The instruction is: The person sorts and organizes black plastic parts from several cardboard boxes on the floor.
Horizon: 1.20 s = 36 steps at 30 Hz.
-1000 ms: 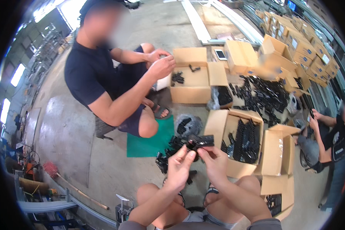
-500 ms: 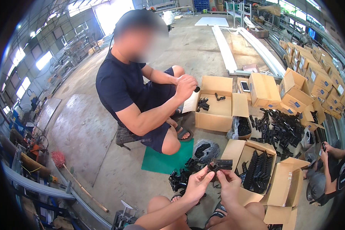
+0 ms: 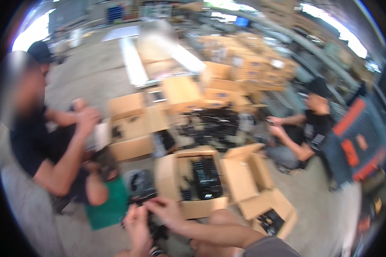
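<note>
Motion blur smears much of the picture. Low and left of centre, my left hand (image 3: 138,227) and my right hand (image 3: 166,213) come together, fingers closed on a dark black part (image 3: 142,198), probably the short tubular fitting from a moment ago; its outline is unclear. Just beyond my hands stands an open cardboard box (image 3: 166,177) with black fittings (image 3: 206,175) stacked in rows inside. More loose black pieces lie on the floor beneath my hands, partly hidden. A clear plastic bag (image 3: 140,183) with dark parts rests beyond them.
A person (image 3: 51,141) sits at the left by a green mat (image 3: 109,205); another person (image 3: 315,128) sits at the right. A heap of black parts (image 3: 210,128) lies beyond my box. Open cartons (image 3: 131,147) and stacked boxes (image 3: 257,64) stand around it.
The view has swung right, bringing the right-hand person and a blue-and-orange object into fuller sight. My hands, still together on the black part, now appear farther left in the picture.
</note>
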Motion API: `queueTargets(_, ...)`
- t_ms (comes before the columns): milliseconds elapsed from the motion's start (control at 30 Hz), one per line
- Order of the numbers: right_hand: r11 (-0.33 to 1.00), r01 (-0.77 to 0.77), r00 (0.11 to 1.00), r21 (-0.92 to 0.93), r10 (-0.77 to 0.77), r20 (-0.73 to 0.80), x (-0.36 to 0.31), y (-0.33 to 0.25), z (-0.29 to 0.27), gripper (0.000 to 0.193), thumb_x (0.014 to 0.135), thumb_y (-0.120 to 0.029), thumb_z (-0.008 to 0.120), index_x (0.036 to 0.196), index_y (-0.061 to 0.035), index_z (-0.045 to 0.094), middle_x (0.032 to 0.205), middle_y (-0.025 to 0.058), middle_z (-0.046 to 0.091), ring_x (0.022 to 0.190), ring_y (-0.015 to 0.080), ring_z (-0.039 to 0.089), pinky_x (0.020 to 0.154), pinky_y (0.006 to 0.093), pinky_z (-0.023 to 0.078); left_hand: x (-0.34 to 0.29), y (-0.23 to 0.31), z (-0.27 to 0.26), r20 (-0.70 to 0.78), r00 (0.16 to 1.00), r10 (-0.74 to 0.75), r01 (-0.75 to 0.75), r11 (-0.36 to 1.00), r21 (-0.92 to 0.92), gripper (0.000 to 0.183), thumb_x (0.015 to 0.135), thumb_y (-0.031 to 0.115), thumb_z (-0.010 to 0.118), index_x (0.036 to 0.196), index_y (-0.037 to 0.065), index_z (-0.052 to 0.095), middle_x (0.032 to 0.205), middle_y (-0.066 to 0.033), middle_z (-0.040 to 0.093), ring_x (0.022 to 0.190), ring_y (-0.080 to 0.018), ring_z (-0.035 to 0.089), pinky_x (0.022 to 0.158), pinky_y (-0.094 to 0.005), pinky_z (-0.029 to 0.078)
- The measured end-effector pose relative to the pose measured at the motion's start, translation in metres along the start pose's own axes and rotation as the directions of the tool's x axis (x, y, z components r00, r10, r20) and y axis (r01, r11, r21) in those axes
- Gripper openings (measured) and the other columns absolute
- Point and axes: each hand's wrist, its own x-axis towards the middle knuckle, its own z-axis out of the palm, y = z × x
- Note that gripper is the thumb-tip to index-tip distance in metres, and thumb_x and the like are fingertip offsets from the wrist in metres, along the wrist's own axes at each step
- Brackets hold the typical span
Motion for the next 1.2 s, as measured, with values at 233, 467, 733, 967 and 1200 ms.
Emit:
queueTargets(233,0.991,0.124,0.992,0.05,-0.124,-0.012,-0.025,-0.007,-0.019,0.021,0.093,-0.015,0.069,0.107,0.0012,0.071,0.092,0.0037,0.066,0.085,0.0091,0.061,0.075,0.024,0.048,-0.022,0.007,0.021,0.131,0.989,0.065,-0.044,0.986,-0.159,0.033,0.103,0.016,0.051,0.131,-0.002,0.052,0.117,-0.0088,0.064,0.103,-0.0132,0.063,0.089,-0.0274,0.052)
queueTargets(467,0.974,0.182,0.981,-0.136,-0.19,-0.05,-0.019,-0.007,0.0,0.02,0.092,-0.014,0.069,0.105,0.0016,0.071,0.091,0.0064,0.066,0.08,0.0115,0.063,0.071,0.0255,0.049,-0.01,0.004,-0.001,0.137,0.99,0.028,-0.007,0.988,-0.152,0.031,0.103,0.017,0.051,0.128,-0.002,0.054,0.115,-0.0077,0.064,0.101,-0.0127,0.063,0.088,-0.0271,0.053)
queueTargets(733,0.966,0.241,0.966,-0.093,-0.248,-0.072,-0.013,-0.002,-0.005,0.019,0.091,-0.014,0.069,0.101,0.0022,0.07,0.088,0.0082,0.065,0.074,0.0139,0.062,0.067,0.028,0.049,-0.009,0.0,0.003,0.129,0.992,-0.013,0.036,0.983,-0.178,0.031,0.103,0.019,0.053,0.128,0.002,0.055,0.116,-0.0048,0.063,0.105,-0.0121,0.061,0.089,-0.0277,0.052)
queueTargets(967,0.945,0.261,0.951,-0.199,-0.286,-0.114,-0.006,-0.003,-0.006,0.021,0.088,-0.018,0.071,0.093,0.0018,0.072,0.083,0.013,0.068,0.075,0.0217,0.065,0.067,0.0327,0.05,-0.003,0.0,0.003,0.061,0.997,-0.056,0.059,0.997,-0.054,0.011,0.099,0.012,0.057,0.105,0.004,0.063,0.097,0.0034,0.061,0.09,-0.0055,0.052,0.081,-0.0229,0.043)
queueTargets(1200,0.912,0.28,0.948,-0.3,-0.312,-0.064,-0.012,-0.01,0.011,0.017,0.094,-0.015,0.063,0.095,0.0023,0.06,0.08,0.0095,0.061,0.067,0.0166,0.056,0.06,0.0309,0.044,-0.009,0.014,0.002,0.037,0.998,-0.053,0.056,0.995,-0.085,0.028,0.101,0.014,0.054,0.127,0.002,0.058,0.102,0.0038,0.06,0.088,-0.004,0.051,0.077,-0.0208,0.043)
